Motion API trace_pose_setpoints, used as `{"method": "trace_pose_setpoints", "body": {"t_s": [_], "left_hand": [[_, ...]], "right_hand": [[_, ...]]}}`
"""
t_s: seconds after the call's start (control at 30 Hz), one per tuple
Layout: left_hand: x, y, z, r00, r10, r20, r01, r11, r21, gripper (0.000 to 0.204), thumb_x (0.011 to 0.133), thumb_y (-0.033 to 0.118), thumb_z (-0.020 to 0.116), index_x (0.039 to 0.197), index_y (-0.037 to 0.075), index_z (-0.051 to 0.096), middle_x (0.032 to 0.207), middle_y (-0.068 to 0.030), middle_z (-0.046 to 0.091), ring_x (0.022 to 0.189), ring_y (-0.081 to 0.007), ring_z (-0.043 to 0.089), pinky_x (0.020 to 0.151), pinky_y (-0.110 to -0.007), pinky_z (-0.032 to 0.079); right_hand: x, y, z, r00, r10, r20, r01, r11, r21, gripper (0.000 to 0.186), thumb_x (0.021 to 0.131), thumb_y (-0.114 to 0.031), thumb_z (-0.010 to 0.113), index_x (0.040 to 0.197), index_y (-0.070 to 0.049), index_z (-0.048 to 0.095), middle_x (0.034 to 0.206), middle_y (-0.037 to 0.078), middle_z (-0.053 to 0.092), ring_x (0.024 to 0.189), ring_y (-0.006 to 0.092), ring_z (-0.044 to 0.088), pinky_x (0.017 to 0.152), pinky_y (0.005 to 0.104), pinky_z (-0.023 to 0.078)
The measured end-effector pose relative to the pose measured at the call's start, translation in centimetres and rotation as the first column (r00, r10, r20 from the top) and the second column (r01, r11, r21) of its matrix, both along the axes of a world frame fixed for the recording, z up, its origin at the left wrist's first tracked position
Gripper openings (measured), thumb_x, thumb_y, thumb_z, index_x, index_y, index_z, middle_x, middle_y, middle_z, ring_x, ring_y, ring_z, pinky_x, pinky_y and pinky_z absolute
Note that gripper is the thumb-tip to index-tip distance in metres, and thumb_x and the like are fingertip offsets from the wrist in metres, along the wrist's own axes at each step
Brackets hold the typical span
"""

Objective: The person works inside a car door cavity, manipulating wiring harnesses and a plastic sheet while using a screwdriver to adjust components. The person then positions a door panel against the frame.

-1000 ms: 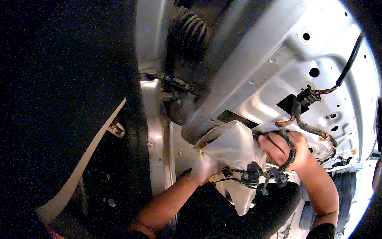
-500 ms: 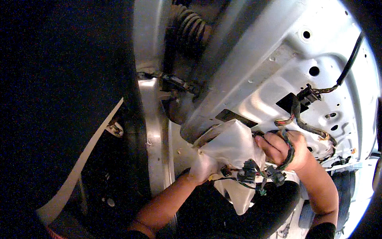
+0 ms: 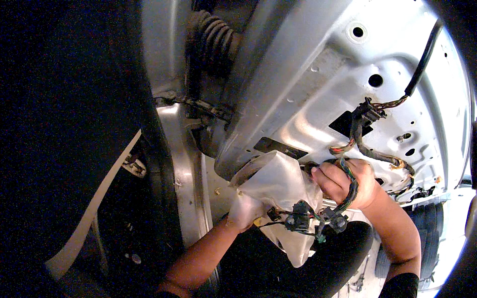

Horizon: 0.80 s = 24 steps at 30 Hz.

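A crumpled, translucent plastic sheet (image 3: 278,181) hangs against the lower part of a silver car door (image 3: 298,107). My left hand (image 3: 243,212) is closed on the sheet's left side, and folds of plastic cover most of its fingers. Close to the door's lower edge, my right hand (image 3: 345,183) has its fingers curled at the sheet's right side. Whatever those fingers grip is hidden. A wiring harness (image 3: 354,186) loops across the back of my right hand. Its black connectors (image 3: 299,217) dangle in front of the sheet, between my hands.
Higher on the door, a black connector (image 3: 368,113) sits beside a dark rectangular opening. A ribbed rubber boot (image 3: 216,35) and a door check strap (image 3: 203,105) span the gap to the door frame (image 3: 184,174). Stacked tires (image 3: 425,233) stand at the right.
The view has shifted, so the door and harness appear farther left. Both hands keep nearly the same hold and place against the sheet and door.
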<state>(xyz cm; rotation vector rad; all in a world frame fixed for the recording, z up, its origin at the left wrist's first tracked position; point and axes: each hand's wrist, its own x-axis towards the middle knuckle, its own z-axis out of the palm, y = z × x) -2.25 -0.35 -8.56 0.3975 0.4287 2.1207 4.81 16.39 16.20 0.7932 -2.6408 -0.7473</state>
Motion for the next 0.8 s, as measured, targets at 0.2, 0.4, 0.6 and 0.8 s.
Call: {"method": "trace_pose_setpoints", "body": {"t_s": [0.2, 0.4, 0.6, 0.8], "left_hand": [[0.1, 0.0, -0.6, 0.999, -0.049, 0.014, 0.050, 0.997, -0.066, 0.060, 0.101, 0.043, 0.048, 0.147, 0.004, 0.039, 0.145, -0.0111, 0.048, 0.131, -0.0268, 0.049, 0.112, -0.045, 0.039], [0.1, -0.2, -2.4, 0.960, 0.007, -0.281, -0.064, 0.978, -0.196, 0.056, 0.101, 0.038, 0.049, 0.146, 0.004, 0.041, 0.142, -0.0103, 0.050, 0.129, -0.0253, 0.050, 0.110, -0.043, 0.041], [-0.1, -0.7, -2.1, 0.958, -0.027, -0.286, -0.040, 0.973, -0.226, 0.052, 0.098, 0.023, 0.058, 0.143, 0.003, 0.043, 0.138, -0.0100, 0.054, 0.123, -0.0234, 0.055, 0.107, -0.040, 0.044], [-2.2, -1.3, -0.4, 0.908, -0.019, -0.418, -0.103, 0.958, -0.267, 0.051, 0.092, 0.005, 0.063, 0.140, 0.001, 0.046, 0.135, -0.0092, 0.056, 0.120, -0.0196, 0.055, 0.105, -0.036, 0.046]], "right_hand": [[-0.4, -0.7, 0.2, 1.000, 0.003, 0.004, -0.003, 1.000, 0.000, 0.016, 0.071, -0.020, 0.069, 0.086, -0.014, 0.071, 0.077, -0.003, 0.060, 0.051, 0.0122, 0.058, 0.040, 0.0291, 0.046], [-0.3, -0.4, 0.3, 1.000, 0.015, 0.026, -0.013, 0.998, -0.066, 0.022, 0.070, -0.018, 0.072, 0.091, -0.013, 0.072, 0.079, -0.001, 0.061, 0.054, 0.0135, 0.059, 0.043, 0.0293, 0.048], [0.0, -0.7, 0.4, 0.999, -0.012, 0.052, 0.016, 0.998, -0.059, 0.033, 0.065, -0.015, 0.077, 0.097, -0.008, 0.071, 0.087, 0.004, 0.063, 0.061, 0.0179, 0.062, 0.050, 0.0315, 0.052], [-0.2, -0.8, 0.1, 0.999, -0.009, 0.042, 0.011, 0.998, -0.061, 0.037, 0.061, -0.015, 0.076, 0.097, -0.006, 0.071, 0.089, 0.004, 0.064, 0.063, 0.0182, 0.062, 0.053, 0.0313, 0.052]]}}
